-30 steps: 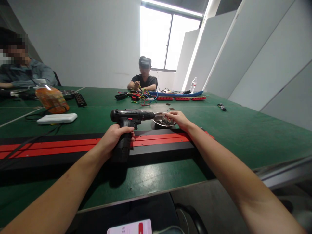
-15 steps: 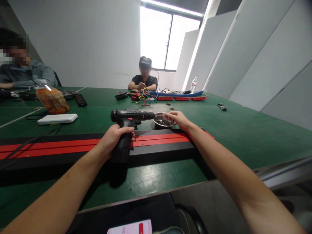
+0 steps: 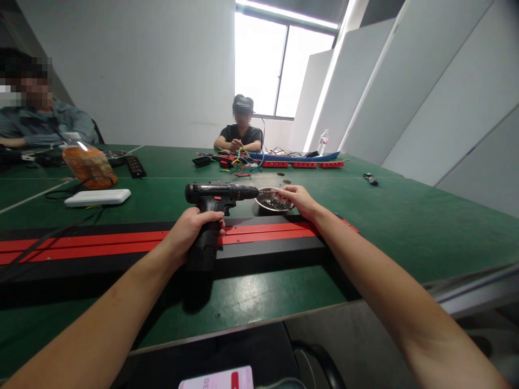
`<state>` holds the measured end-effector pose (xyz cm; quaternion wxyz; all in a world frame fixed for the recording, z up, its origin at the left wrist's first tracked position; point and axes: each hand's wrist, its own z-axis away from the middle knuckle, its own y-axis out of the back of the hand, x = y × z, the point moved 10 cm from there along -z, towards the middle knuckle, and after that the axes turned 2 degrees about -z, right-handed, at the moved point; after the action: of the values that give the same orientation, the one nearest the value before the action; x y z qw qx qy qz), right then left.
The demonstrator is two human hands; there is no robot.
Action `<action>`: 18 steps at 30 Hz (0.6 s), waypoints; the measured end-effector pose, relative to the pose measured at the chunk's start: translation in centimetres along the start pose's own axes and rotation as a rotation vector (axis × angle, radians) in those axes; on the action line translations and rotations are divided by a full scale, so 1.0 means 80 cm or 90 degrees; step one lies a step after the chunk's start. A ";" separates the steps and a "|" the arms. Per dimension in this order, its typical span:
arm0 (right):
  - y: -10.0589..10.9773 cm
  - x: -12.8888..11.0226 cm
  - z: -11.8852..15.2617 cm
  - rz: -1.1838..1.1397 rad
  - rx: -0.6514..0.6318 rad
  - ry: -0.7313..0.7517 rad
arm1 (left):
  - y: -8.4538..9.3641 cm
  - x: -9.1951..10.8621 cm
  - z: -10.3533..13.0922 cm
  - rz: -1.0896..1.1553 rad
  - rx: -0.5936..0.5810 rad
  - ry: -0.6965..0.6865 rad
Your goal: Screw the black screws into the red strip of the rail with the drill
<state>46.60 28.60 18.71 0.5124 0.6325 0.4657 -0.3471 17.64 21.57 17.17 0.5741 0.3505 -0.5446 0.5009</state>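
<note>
My left hand point(image 3: 198, 229) is wrapped around the handle of a black cordless drill point(image 3: 219, 192), held level above the long bar with its chuck to the right. A thin bit point(image 3: 266, 192) sticks out of the chuck. At the bit's tip, the fingers of my right hand point(image 3: 295, 197) are pinched together; whatever small thing they hold there is too small to make out. Just behind and below the fingertips stands a metal bowl point(image 3: 263, 207) with many small dark screws point(image 3: 275, 204). Under both hands lies a long black bar with red strips point(image 3: 259, 232).
On the left are a white power bank-like block point(image 3: 97, 198), an orange drink bottle point(image 3: 89, 165) and a black power strip point(image 3: 135, 166). Coloured wires point(image 3: 243, 159) and a blue tray point(image 3: 292, 156) lie ahead. Two people sit across the green table point(image 3: 405, 227). A phone point(image 3: 219, 378) shows below.
Almost nothing differs; the view has shifted very slightly. Both hands keep their places at the drill and its bit.
</note>
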 end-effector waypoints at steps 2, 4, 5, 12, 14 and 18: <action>0.000 0.000 0.000 0.003 0.000 0.003 | -0.001 0.000 -0.001 -0.002 -0.008 -0.003; 0.000 0.000 0.000 -0.002 0.000 0.007 | -0.001 -0.001 -0.001 -0.009 -0.013 -0.008; 0.000 0.000 0.000 -0.005 0.000 0.007 | -0.002 0.000 -0.001 -0.012 -0.015 -0.011; -0.001 0.002 0.000 -0.018 -0.003 -0.005 | -0.002 -0.001 0.000 -0.012 -0.018 -0.010; -0.001 0.003 0.000 -0.019 -0.005 -0.007 | -0.001 -0.001 0.000 -0.009 -0.019 -0.011; 0.000 0.005 -0.001 -0.020 -0.005 -0.010 | -0.001 -0.001 -0.002 -0.003 -0.024 -0.014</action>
<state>46.70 28.74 18.38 0.5131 0.6201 0.4731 -0.3583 17.77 21.65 17.08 0.5754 0.3463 -0.5598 0.4854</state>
